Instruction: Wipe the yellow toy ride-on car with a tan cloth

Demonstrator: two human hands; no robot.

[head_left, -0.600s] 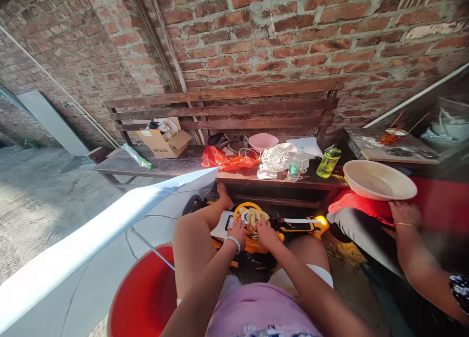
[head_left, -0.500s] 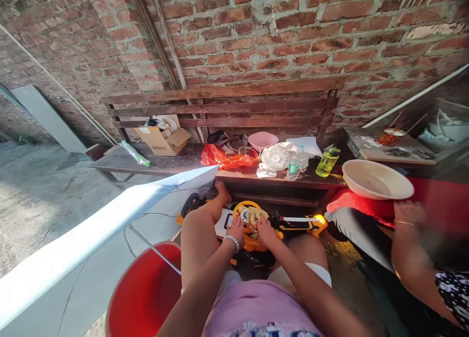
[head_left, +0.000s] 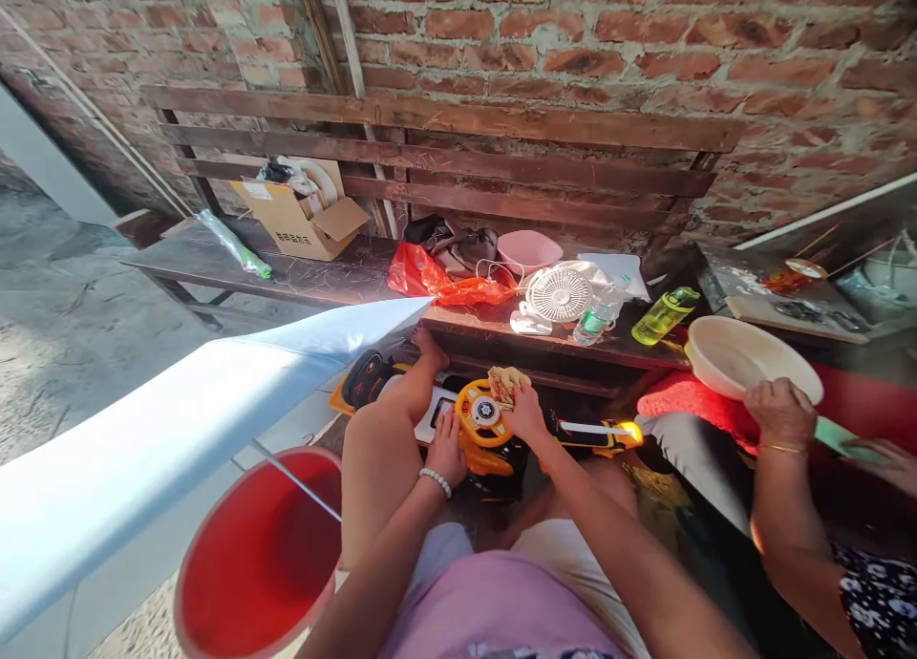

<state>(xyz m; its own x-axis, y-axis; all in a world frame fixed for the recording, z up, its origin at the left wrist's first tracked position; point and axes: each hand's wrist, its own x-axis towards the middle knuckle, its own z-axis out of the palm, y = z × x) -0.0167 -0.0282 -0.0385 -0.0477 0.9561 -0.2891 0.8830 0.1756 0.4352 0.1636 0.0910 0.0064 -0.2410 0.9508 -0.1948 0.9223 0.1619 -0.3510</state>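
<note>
My right hand (head_left: 525, 413) holds a crinkled golden piece of food (head_left: 507, 384) just above a yellow toy steering wheel (head_left: 485, 413). The wheel belongs to an orange, black and white ride-on toy (head_left: 587, 436) between my legs. My left hand (head_left: 445, 449), with a white beaded bracelet, rests on the toy beside the wheel and holds nothing. To the right, a co-worker's hand (head_left: 779, 413) grips the rim of a cream basin (head_left: 749, 358). Another hand (head_left: 881, 463) of that person shows at the right edge.
A dark wooden bench (head_left: 201, 258) runs along the brick wall, with a cardboard box (head_left: 301, 215), red plastic bag (head_left: 437, 282), white fan (head_left: 559, 294) and green bottle (head_left: 665, 315). A red bucket (head_left: 262, 554) stands low at left, under a white sheet (head_left: 179, 401).
My right hand has lifted the food up off the wheel, toward the bench. My left hand has moved down beside the wheel. The co-worker's hand has moved onto the basin's rim.
</note>
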